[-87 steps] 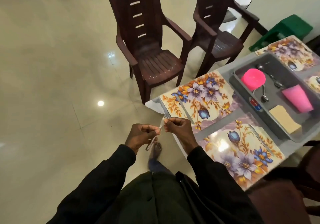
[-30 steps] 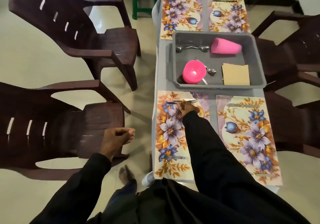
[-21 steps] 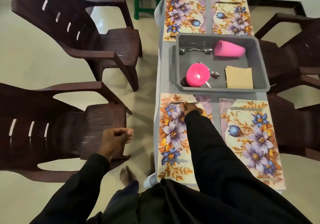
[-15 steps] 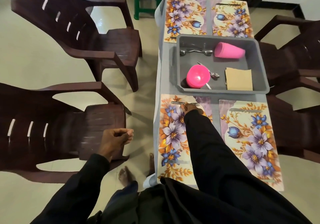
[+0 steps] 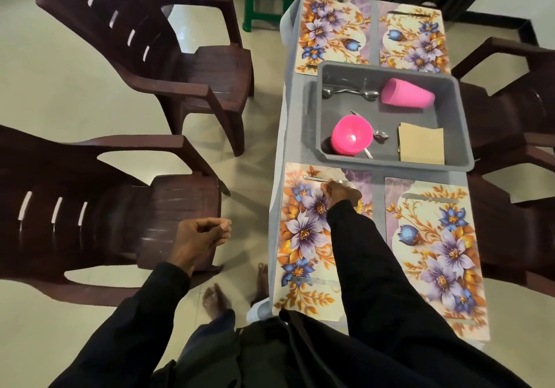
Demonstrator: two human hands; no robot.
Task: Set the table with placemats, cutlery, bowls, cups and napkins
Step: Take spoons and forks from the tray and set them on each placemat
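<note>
While the right hand [image 5: 341, 194] lay at twelve o'clock on the near floral rectangular placemat [image 5: 303, 237], its grip pinched the silver metal fork [image 5: 314, 178], set crosswise along the mat's far edge, likely to square it there. The left hand [image 5: 199, 234], at nine o'clock off the grey desk [image 5: 293, 129], hung loosely curled, holding nothing.

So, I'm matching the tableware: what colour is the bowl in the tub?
The bowl is bright pink, seen best in the head view.
</note>
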